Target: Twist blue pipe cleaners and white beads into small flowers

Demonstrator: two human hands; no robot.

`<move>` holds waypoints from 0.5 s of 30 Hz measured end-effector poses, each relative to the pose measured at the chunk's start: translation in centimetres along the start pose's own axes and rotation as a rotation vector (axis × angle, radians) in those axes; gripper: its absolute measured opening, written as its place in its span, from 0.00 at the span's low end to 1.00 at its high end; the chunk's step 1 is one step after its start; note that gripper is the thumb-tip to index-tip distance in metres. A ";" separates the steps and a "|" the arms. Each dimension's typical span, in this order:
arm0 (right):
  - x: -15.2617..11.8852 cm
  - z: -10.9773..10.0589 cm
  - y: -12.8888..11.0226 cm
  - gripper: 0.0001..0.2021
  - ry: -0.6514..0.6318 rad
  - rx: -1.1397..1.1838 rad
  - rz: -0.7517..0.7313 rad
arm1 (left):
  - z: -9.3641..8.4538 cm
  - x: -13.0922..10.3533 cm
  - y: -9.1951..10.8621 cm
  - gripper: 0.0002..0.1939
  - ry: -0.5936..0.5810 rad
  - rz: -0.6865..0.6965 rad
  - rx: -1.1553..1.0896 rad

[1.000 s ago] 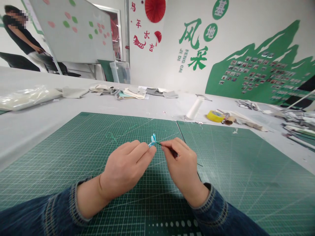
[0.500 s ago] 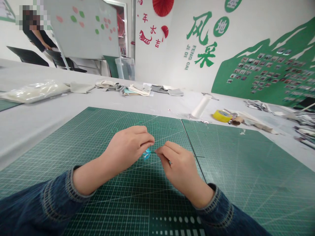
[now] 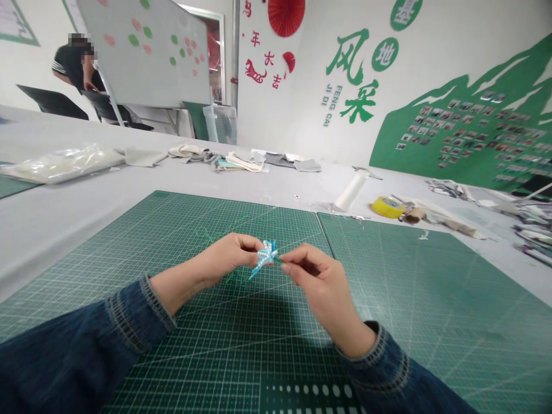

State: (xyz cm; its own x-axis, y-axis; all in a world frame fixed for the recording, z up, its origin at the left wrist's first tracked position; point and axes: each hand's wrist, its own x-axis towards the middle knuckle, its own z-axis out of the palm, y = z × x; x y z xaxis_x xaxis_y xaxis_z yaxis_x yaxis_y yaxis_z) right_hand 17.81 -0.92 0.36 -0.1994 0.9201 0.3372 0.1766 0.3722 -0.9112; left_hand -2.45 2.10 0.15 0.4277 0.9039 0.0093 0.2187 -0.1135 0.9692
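A small blue artificial flower (image 3: 266,253) with white dotted petals is held over the green cutting mat (image 3: 207,356). My left hand (image 3: 235,253) is closed on its petals from the left, thumb and fingers partly behind them. From the right, my right hand (image 3: 325,282) pinches the thin green stem (image 3: 278,259) just below the flower head, between thumb and forefinger. The rest of the stem is hidden by that hand. Loose green thread (image 3: 235,277) lies on the mat near my left hand.
Beyond the mat are a clear plastic bag (image 3: 64,164), fabric scraps (image 3: 244,161), a white roll (image 3: 351,190) and yellow tape (image 3: 387,207). A second mat (image 3: 414,287) adjoins on the right. A person (image 3: 80,66) bends over chairs near the whiteboard (image 3: 150,52).
The flower has turned and lifted, so its petals now show. My left hand has lowered its fingers beside the petals; my right hand stays at the stem. The person behind has bent further.
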 end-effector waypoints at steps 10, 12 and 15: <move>0.5 0.0 0.9 0.05 0.155 0.366 0.238 | 3.1 -0.3 -0.3 0.08 0.152 0.024 -0.129; 0.6 0.0 1.0 0.04 0.177 0.369 0.251 | 3.4 -0.4 -0.3 0.08 0.177 0.035 -0.127; 0.7 0.0 1.0 0.04 0.208 0.327 0.252 | 4.0 -0.7 0.0 0.07 0.240 0.030 -0.085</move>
State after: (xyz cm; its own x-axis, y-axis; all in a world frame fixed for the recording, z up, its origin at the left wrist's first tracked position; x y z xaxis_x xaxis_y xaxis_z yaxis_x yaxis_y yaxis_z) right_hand 17.82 0.09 -0.35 0.0141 0.9943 0.1058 -0.1257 0.1068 -0.9863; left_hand 0.75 -0.14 -0.88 0.2101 0.9738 0.0873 0.1302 -0.1163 0.9846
